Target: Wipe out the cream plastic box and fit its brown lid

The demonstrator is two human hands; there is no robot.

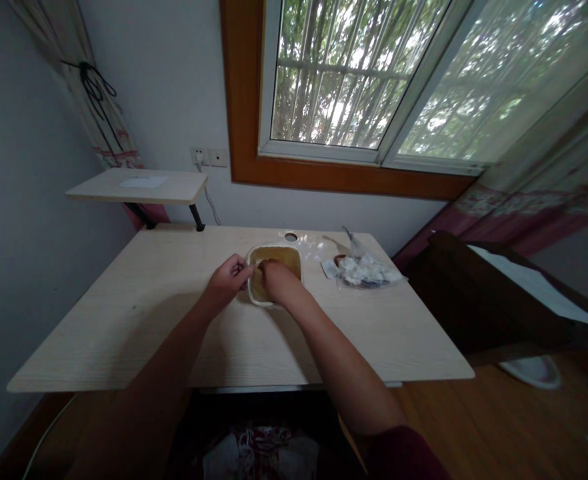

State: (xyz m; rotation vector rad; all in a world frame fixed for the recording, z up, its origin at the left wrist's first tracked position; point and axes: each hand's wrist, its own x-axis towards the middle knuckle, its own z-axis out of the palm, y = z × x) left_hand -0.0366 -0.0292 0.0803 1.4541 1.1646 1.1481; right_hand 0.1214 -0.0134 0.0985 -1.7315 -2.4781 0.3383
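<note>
A square basket (301, 257) with a pale rim and a yellowish-brown inside sits on the light wooden table (164, 280). At the basket's left rim is my left hand (229, 279), its fingers curled and pinched together; whatever they grip is too small to make out. My right hand (277, 280) reaches down inside the basket from the right, and its fingertips are mostly hidden. Right of the basket lies a clear plastic bag (367, 270) with white, fluffy-looking contents.
A small raised shelf (174, 187) on black legs stands at the table's back left, with a paper on it. Near the back edge is a round cable hole (291, 237). Beyond the table's right side is a dark piece of furniture (454, 300).
</note>
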